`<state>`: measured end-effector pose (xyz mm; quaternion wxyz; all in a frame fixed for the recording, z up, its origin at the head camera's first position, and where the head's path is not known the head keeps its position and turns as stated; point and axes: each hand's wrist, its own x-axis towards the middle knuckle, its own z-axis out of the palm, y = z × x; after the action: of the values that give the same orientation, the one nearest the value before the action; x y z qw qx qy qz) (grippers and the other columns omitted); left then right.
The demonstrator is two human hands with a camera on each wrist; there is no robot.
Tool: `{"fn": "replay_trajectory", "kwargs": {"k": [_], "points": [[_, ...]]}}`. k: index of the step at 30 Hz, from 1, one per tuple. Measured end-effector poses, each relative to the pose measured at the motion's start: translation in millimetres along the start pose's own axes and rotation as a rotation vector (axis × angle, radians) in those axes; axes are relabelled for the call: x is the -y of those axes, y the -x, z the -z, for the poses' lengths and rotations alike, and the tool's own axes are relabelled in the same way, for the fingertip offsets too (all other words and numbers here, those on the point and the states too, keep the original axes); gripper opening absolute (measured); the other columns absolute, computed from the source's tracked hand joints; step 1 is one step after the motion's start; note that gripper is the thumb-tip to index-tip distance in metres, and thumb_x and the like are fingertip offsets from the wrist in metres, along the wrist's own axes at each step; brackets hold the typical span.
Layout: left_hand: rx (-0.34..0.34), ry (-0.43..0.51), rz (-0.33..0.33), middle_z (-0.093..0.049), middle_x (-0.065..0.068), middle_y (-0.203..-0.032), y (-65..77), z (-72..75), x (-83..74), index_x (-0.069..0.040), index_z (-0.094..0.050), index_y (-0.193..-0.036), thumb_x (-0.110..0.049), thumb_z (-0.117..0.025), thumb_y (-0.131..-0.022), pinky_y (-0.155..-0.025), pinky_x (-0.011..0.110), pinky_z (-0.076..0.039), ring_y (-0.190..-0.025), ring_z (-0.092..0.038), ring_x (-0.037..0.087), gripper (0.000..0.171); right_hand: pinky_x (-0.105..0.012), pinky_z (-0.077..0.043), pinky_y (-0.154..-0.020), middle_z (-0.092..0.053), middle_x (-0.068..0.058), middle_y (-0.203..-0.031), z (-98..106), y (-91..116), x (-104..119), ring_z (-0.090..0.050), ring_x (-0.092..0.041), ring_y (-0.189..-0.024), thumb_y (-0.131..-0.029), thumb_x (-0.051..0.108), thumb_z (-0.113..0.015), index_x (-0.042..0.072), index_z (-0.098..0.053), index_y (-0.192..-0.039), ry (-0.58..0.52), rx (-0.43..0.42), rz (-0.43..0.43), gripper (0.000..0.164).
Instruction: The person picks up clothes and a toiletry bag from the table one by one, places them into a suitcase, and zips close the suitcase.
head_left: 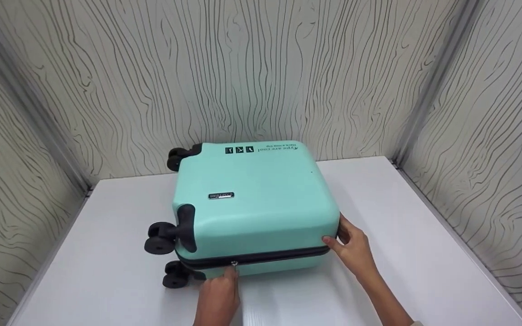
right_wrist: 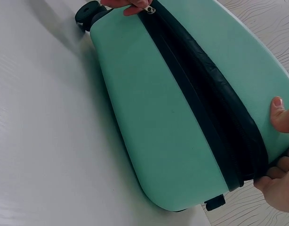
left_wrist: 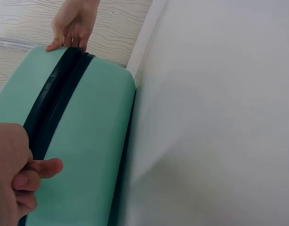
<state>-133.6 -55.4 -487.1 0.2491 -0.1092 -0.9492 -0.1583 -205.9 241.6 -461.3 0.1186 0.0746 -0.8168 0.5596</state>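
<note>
A mint-green hard-shell suitcase [head_left: 261, 194] lies flat on the white table, its black wheels [head_left: 160, 239] pointing left. Along its near side runs a black zipper band [head_left: 279, 257]. My left hand [head_left: 218, 292] pinches the metal zipper pull [head_left: 234, 263] near the wheeled end. At the near right corner, my right hand [head_left: 355, 251] grips the upper shell, thumb on its side and fingers curled under its edge. In the right wrist view the zipper stands apart between the two hands, leaving a dark gap [right_wrist: 215, 113]; the suitcase's inside cannot be made out.
The white table [head_left: 406, 217] spreads around the suitcase on the left, right and front. Wood-grain panels [head_left: 261, 72] rise behind it and on both sides, joined by grey corner strips. The suitcase's back edge is close to the rear panel.
</note>
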Motion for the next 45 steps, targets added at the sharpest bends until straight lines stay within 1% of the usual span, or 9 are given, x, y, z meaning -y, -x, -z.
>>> {"fn": "replay_trajectory", "kwargs": {"k": [5, 10, 16, 17, 22, 25, 31, 38, 45], "points": [[0.019, 0.008, -0.015, -0.051, 0.0, -0.045, -3.4, -1.7, -6.5, -0.011, -0.049, -0.069, -0.009, -0.063, -0.085, -0.036, 0.031, -0.032, -0.038, -0.051, 0.018, 0.022, -0.036, -0.039, -0.098, -0.042, -0.019, -0.14, -2, 0, 0, -0.045, -0.032, -0.127, -0.076, 0.018, -0.076, -0.004, -0.033, -0.14, 0.009, -0.006, 0.004, 0.081], [0.064, 0.036, -0.007, -0.053, 0.0, -0.047, -6.7, -3.7, -13.6, -0.01, -0.051, -0.07, -0.009, -0.061, -0.087, -0.037, 0.028, -0.033, -0.04, -0.052, 0.015, 0.019, -0.036, -0.039, -0.098, -0.043, -0.019, -0.14, -2, 0, 1, -0.045, -0.032, -0.126, -0.076, 0.018, -0.076, -0.004, -0.034, -0.14, 0.018, -0.011, 0.016, 0.079], [-0.013, -0.005, -0.076, -0.051, 0.0, -0.043, -9.2, -10.7, -21.3, -0.011, -0.051, -0.072, -0.006, -0.066, -0.08, -0.035, 0.028, -0.034, -0.038, -0.052, 0.017, 0.018, -0.036, -0.041, -0.097, -0.046, -0.018, -0.138, 1, -1, 1, -0.05, -0.029, -0.123, -0.08, 0.019, -0.072, -0.003, -0.036, -0.139, 0.019, -0.024, 0.029, 0.072], [-0.02, -0.007, -0.094, -0.051, 0.0, -0.043, -10.3, -12.7, -24.2, -0.011, -0.052, -0.072, -0.005, -0.067, -0.079, -0.035, 0.028, -0.034, -0.038, -0.052, 0.017, 0.018, -0.036, -0.042, -0.096, -0.048, -0.017, -0.137, 2, -1, 3, -0.051, -0.029, -0.122, -0.081, 0.019, -0.071, -0.003, -0.037, -0.139, 0.024, -0.031, 0.031, 0.07], [0.038, 0.029, -0.155, -0.056, 0.0, -0.048, -18.2, -24.2, -45.6, -0.01, -0.056, -0.077, -0.001, -0.066, -0.076, -0.036, 0.024, -0.035, -0.039, -0.052, 0.011, 0.013, -0.038, -0.044, -0.094, -0.05, -0.02, -0.134, 4, 1, 19, -0.053, -0.031, -0.119, -0.085, 0.016, -0.067, -0.006, -0.04, -0.136, 0.045, -0.039, 0.028, 0.061], [0.03, 0.021, -0.194, -0.055, -0.001, -0.048, -22.6, -33.1, -59.2, -0.01, -0.057, -0.077, -0.003, -0.067, -0.076, -0.035, 0.024, -0.035, -0.039, -0.051, 0.011, 0.012, -0.04, -0.043, -0.094, -0.048, -0.023, -0.134, 1, 3, 28, -0.052, -0.034, -0.12, -0.085, 0.013, -0.067, -0.009, -0.04, -0.134, 0.045, -0.03, 0.022, 0.061], [0.02, -0.012, -0.268, -0.052, -0.002, -0.046, -31.5, -51.0, -88.5, -0.012, -0.056, -0.076, -0.004, -0.069, -0.072, -0.036, 0.025, -0.034, -0.04, -0.052, 0.012, 0.016, -0.037, -0.045, -0.093, -0.05, -0.019, -0.134, -3, 1, 15, -0.053, -0.03, -0.119, -0.084, 0.014, -0.068, -0.004, -0.043, -0.135, 0.036, -0.065, 0.022, 0.06], [0.105, 0.006, -0.237, -0.052, -0.003, -0.048, -41.0, -68.0, -122.2, -0.013, -0.055, -0.074, -0.018, -0.064, -0.087, -0.037, 0.024, -0.033, -0.043, -0.054, 0.011, 0.016, -0.035, -0.045, -0.093, -0.052, -0.017, -0.133, -6, 1, 8, -0.053, -0.028, -0.119, -0.082, 0.017, -0.07, -0.001, -0.046, -0.134, -0.009, -0.066, 0.062, 0.06], [0.185, -0.002, -0.17, -0.054, -0.003, -0.05, -49.2, -78.3, -151.3, -0.014, -0.056, -0.076, -0.025, -0.061, -0.09, -0.038, 0.024, -0.035, -0.045, -0.055, 0.011, 0.018, -0.035, -0.044, -0.094, -0.051, -0.018, -0.133, -4, 2, 8, -0.053, -0.028, -0.12, -0.083, 0.019, -0.07, -0.003, -0.044, -0.134, -0.013, -0.076, 0.039, 0.062]]}}
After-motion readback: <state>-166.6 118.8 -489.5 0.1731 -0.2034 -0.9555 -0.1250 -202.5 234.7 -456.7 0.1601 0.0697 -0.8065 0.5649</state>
